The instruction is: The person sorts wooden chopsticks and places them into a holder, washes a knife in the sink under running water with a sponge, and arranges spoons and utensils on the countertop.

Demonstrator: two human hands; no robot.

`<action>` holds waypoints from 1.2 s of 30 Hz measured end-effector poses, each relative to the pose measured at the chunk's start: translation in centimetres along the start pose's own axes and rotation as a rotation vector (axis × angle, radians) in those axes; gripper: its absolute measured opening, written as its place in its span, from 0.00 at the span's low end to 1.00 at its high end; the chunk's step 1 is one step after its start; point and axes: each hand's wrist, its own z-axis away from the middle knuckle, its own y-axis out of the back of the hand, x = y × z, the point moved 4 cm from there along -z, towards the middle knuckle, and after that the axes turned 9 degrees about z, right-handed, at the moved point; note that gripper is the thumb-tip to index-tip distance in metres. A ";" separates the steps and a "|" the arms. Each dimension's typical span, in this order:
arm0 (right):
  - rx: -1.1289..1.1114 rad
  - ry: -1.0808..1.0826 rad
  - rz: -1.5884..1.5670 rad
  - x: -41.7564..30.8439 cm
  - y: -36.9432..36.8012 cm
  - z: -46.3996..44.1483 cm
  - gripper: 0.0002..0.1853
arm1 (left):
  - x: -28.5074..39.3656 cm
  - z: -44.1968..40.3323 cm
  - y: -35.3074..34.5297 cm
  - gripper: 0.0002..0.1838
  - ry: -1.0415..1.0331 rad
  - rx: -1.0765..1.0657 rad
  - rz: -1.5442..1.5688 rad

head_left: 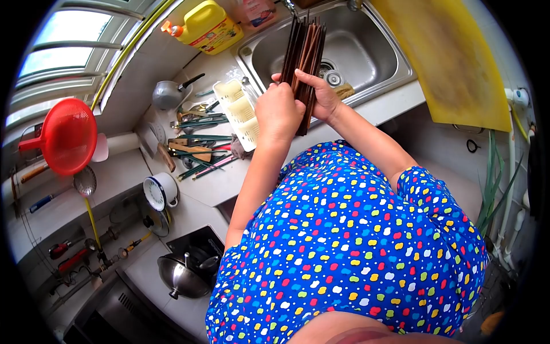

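Note:
A thick bundle of dark brown chopsticks [303,51] is gripped upright-slanted in both hands, at the sink's near edge. My left hand [279,112] is closed round its lower left side. From the right, my right hand [321,96] also wraps the bundle, its thumb lying across the front. The lower ends stick out below my fingers. Just left of my left hand lies a cream slotted plastic rack [239,117]. Behind the bundle is the steel sink [372,43], with a drain strainer [334,78] and a tan scrubber [344,91] near my right hand.
Spoons, green-handled cutlery [200,137] and a wooden-handled knife [166,157] cover the left counter. A small saucepan [167,94] and yellow detergent jug [212,27] stand behind. A white mug [160,192] and steel kettle [182,275] are lower left. A yellow board [447,63] leans right.

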 end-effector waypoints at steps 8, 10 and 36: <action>0.003 -0.009 -0.054 -0.1 -0.4 0.3 0.24 | -1.3 0.1 0.4 0.09 -0.007 0.015 0.179; 0.004 -0.015 -0.047 -0.3 -0.6 0.5 0.24 | -2.2 0.1 0.7 0.10 0.037 -0.039 0.383; -0.104 0.045 -0.113 -1.9 0.2 0.6 0.32 | -11.4 9.6 0.8 0.08 0.022 0.471 1.046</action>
